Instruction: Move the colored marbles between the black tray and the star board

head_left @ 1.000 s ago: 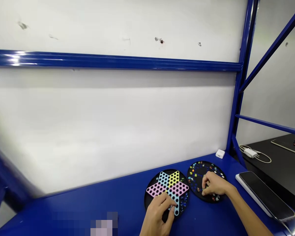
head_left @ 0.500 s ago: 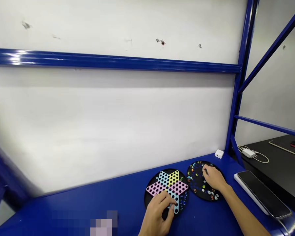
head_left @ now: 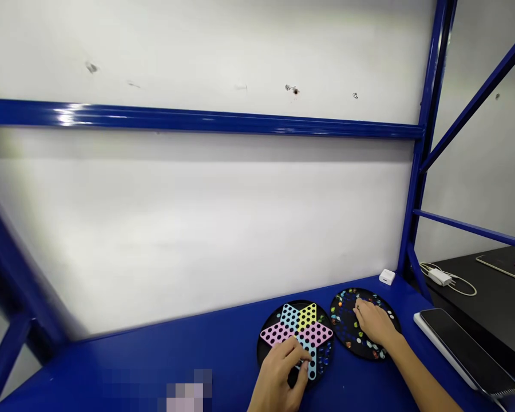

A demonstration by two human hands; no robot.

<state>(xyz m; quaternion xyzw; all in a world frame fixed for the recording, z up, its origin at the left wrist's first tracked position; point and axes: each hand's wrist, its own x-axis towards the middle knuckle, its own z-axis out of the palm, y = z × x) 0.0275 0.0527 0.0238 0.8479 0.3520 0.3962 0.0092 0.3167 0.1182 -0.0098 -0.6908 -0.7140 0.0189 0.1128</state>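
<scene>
A round black board with a pastel star of peg holes [head_left: 299, 330] lies on the blue shelf. My left hand [head_left: 281, 375] rests on its near edge, fingers curled against the star's lower point. Right of it lies a round black tray [head_left: 347, 337] strewn with several coloured marbles. My right hand [head_left: 375, 325] lies over the middle of that tray, fingers bent down among the marbles; whatever the fingertips hold is hidden.
A phone on a white block [head_left: 463, 350] lies at the right edge of the blue shelf [head_left: 197, 349]. A small white charger [head_left: 387, 277] sits by the blue upright post [head_left: 420, 171]. A black table [head_left: 489, 286] with a cable stands beyond. White wall behind.
My right hand slid from the tray's near side toward its middle. My left hand stayed on the star board. The view shifted slightly down and left.
</scene>
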